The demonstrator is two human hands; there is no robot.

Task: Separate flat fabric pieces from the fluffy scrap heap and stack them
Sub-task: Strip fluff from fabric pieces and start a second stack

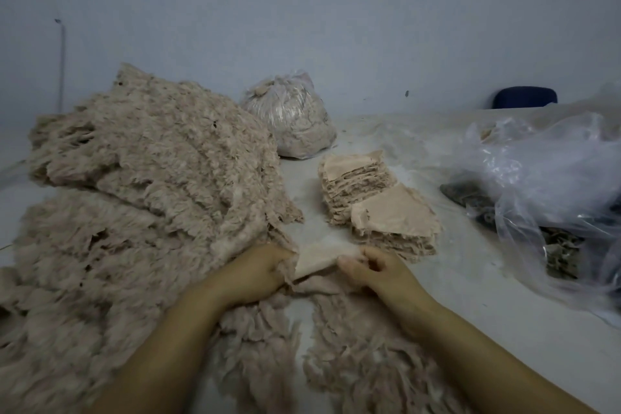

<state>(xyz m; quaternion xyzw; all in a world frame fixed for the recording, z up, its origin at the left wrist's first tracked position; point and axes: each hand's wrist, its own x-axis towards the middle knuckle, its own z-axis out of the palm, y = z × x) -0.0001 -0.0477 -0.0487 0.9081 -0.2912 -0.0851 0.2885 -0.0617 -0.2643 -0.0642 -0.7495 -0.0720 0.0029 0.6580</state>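
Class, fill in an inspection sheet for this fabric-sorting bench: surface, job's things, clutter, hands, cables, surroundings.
Surface: pale table, dusty with lint.
Job's things: fluffy heap on the left; two stacks of flat pieces at centre; one flat piece held between the hands.
Clutter: tied bag of scraps behind; loose plastic bags with dark scraps on the right.
Hands: left hand and right hand each grip the flat piece.
Cables: thin line on the wall, kind unclear.
Surroundings: plain wall; dark chair back.

Stack (376, 202) right of heap (141, 185)
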